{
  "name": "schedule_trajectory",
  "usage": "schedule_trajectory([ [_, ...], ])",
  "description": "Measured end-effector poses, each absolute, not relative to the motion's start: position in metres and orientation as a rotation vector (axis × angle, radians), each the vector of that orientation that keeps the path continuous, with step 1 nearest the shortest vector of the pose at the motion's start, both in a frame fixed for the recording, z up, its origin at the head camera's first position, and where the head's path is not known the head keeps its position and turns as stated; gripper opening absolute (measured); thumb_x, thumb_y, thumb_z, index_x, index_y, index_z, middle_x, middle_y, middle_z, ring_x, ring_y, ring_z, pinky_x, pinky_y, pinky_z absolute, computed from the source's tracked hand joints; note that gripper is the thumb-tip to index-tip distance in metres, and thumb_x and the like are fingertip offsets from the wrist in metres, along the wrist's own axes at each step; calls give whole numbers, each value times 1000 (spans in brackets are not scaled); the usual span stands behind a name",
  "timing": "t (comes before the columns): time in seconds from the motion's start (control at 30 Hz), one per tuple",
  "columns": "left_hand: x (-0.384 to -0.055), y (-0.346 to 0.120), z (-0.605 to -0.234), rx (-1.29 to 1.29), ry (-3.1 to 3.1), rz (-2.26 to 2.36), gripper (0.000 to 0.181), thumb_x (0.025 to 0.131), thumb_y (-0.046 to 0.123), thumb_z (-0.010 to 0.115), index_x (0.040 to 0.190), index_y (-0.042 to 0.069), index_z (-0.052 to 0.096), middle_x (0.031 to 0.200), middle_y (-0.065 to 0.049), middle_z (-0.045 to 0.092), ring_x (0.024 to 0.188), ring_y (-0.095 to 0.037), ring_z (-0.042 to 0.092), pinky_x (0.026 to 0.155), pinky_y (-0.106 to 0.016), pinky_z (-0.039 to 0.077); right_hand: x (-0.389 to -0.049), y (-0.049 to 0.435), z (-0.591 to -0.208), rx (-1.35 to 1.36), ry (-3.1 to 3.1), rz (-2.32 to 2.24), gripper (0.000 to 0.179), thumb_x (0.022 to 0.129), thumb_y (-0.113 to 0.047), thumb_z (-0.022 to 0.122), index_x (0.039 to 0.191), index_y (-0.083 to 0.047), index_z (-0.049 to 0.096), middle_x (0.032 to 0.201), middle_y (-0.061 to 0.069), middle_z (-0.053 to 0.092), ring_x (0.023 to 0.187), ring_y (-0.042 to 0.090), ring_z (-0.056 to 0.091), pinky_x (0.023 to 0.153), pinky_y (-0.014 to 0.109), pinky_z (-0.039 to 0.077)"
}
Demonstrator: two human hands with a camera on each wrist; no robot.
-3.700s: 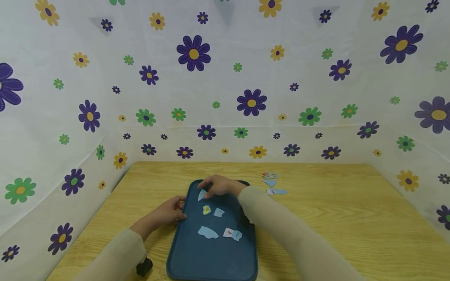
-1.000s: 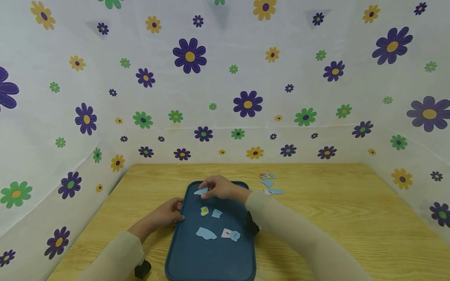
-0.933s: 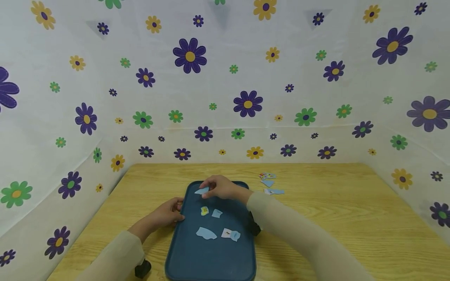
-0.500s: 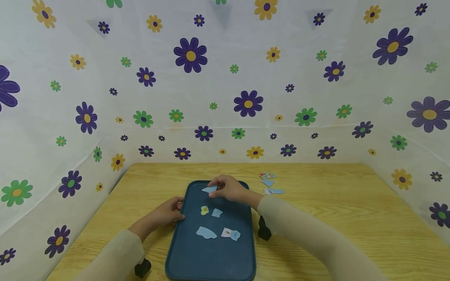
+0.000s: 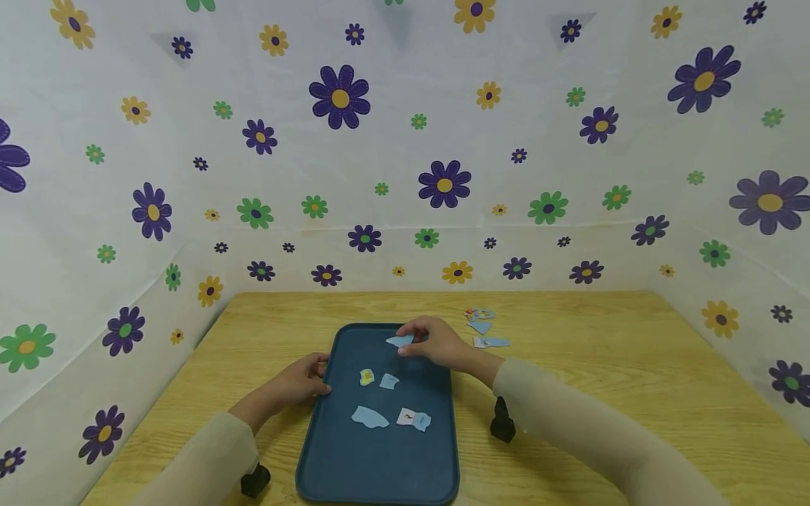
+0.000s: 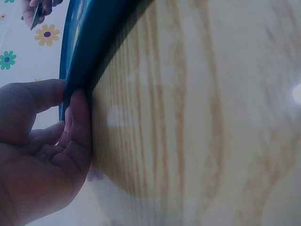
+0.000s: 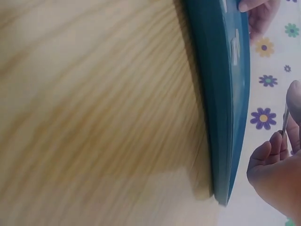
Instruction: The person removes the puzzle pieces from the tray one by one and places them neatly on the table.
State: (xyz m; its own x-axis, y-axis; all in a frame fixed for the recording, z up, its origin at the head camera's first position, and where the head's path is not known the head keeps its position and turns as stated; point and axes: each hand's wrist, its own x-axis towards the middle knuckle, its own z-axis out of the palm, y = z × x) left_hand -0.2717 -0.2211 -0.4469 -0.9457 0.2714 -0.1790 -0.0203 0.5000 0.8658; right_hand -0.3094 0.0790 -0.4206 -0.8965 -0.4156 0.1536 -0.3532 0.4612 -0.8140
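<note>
My right hand (image 5: 438, 343) pinches a light blue puzzle piece (image 5: 399, 341), thin and flat with a pointed end, just over the far part of a dark blue tray (image 5: 380, 471). In the right wrist view the piece (image 7: 285, 121) shows edge-on between thumb and fingers. My left hand (image 5: 297, 383) grips the tray's left rim, the thumb on top and the fingers curled beneath, as the left wrist view shows. On the tray lie a yellow piece (image 5: 367, 377), a small blue piece (image 5: 389, 381), a longer blue piece (image 5: 370, 417) and a white-and-blue piece (image 5: 414, 419).
Right of the tray's far end, the wooden table (image 5: 601, 372) bears a colourful piece (image 5: 479, 314), a blue triangular piece (image 5: 480, 327) and a white-and-blue strip (image 5: 491, 342). A flower-print cloth (image 5: 405, 154) encloses the table's back and sides.
My right hand has picked the blue piece up from the tray's far left and carried it rightward. My left hand keeps its grip on the rim, and the other pieces lie as before.
</note>
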Motion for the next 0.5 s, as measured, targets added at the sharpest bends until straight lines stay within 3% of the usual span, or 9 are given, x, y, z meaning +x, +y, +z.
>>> schedule_trajectory([
  [0.5,-271,-220,-445,189,2439,1431,64,83,-8,65,141,-7,39,102,-15,51,85,-24,56,69,-39,53,-301,125,-420,-552,2618,-1572,29,85,-14,76,112,-9,70,106,2,63,90,22,53,74,34,46],
])
